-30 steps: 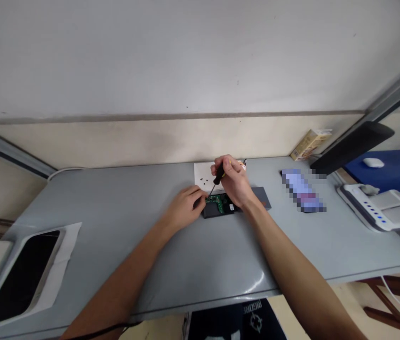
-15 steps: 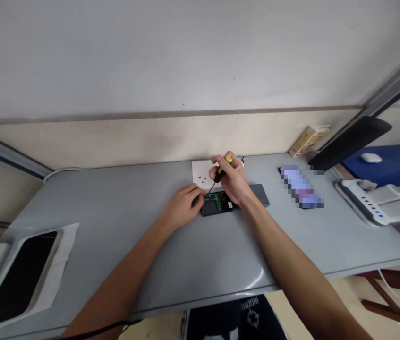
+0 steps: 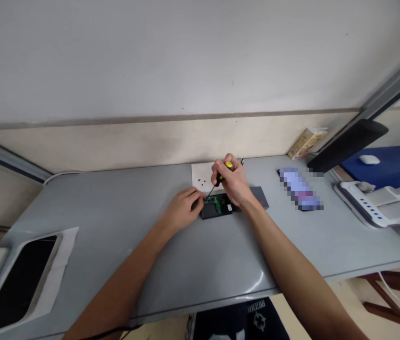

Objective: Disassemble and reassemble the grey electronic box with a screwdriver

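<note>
My right hand [image 3: 233, 178] is closed around a black and yellow screwdriver [image 3: 220, 179]. Its thin shaft slants down and left to a green circuit board [image 3: 216, 202] in an opened dark device casing [image 3: 214, 212]. My left hand [image 3: 185, 208] grips the casing's left end, with thumb and fingers near the screwdriver tip. Whether the tip sits in a screw is too small to tell. A dark grey flat piece [image 3: 259, 197] lies at the casing's right, partly behind my right wrist. Behind the casing, several tiny dark screws [image 3: 201, 182] rest on a white sheet of paper [image 3: 196, 171].
A phone [image 3: 299, 189] with a blurred screen lies to the right. Beyond it are a white charging station [image 3: 366, 208], a small box [image 3: 306, 142] and a black panel [image 3: 348, 144]. At the left, a black-screened device [image 3: 19, 283] lies on white paper [image 3: 60, 269].
My right fingers have curled more tightly around the screwdriver handle, which has shifted slightly. My left hand stays at the casing, and the view has tilted a little.
</note>
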Motion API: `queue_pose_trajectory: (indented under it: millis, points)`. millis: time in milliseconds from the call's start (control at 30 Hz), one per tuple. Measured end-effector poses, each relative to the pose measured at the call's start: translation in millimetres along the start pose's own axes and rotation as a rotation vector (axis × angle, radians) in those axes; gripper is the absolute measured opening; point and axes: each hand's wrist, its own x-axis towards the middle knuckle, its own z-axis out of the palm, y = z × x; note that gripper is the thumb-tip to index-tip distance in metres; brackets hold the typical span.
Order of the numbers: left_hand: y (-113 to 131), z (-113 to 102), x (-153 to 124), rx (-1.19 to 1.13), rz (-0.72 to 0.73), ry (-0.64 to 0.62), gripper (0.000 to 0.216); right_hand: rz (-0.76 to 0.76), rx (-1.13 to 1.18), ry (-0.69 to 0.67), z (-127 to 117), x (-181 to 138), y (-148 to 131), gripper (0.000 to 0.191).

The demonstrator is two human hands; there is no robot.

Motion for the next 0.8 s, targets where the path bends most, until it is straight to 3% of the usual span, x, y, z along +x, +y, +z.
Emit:
queue_pose_trajectory:
  millis: [100, 333, 567, 700, 800]
  points:
    - [0.0, 0.4, 0.3, -0.007, -0.021, -0.014, 0.021, -0.053, -0.066, 0.045, 0.1, 1.5, 2.8, 0.049]
    - [2.2, -0.8, 2.1, -0.023, -0.014, -0.011, 0.020, 0.038, 0.145, -0.093, -2.5, 1.8, -3.4, 0.034]
    - [-0.1, 0.4, 1.1, -0.006, -0.014, -0.030, 0.021, -0.056, -0.012, 0.059, -2.3, 2.8, 3.9, 0.050]
    - [1.7, -2.2, 1.1, -0.027, -0.017, -0.035, 0.021, 0.016, 0.134, -0.052, -0.6, 3.0, -0.2, 0.041]
    - [3.1, -3.5, 1.4, -0.044, -0.010, -0.030, 0.023, 0.031, 0.177, -0.050, -0.1, 1.7, -3.3, 0.033]
